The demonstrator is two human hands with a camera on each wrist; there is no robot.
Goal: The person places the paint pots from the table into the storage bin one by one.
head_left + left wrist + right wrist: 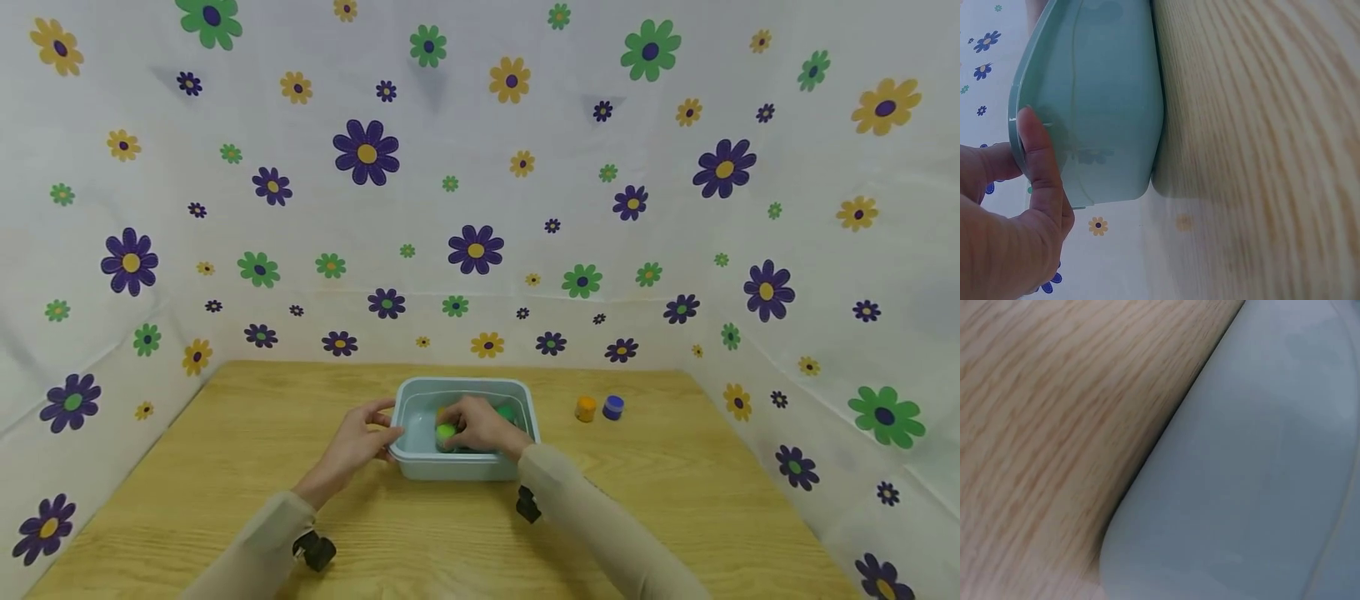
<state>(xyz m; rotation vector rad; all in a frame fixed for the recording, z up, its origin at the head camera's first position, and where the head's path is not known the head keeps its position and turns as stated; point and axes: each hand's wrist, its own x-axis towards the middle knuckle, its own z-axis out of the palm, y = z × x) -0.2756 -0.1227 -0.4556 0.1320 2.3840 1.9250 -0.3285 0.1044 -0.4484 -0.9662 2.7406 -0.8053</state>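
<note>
A pale blue-green plastic tub stands on the wooden table in the head view. At its left end my left hand holds the rim, thumb on one side and fingers on the other; the left wrist view shows this hand at the rim up close. My right hand reaches down into the tub and pinches a small round jar with a lime-green top. Behind those fingers lie a dark green piece and a bit of orange, both partly hidden. Only the tub's outer wall shows in the right wrist view.
To the right of the tub, a small orange jar and a small blue jar stand side by side on the table. A flower-patterned white cloth hangs behind the table and along both sides.
</note>
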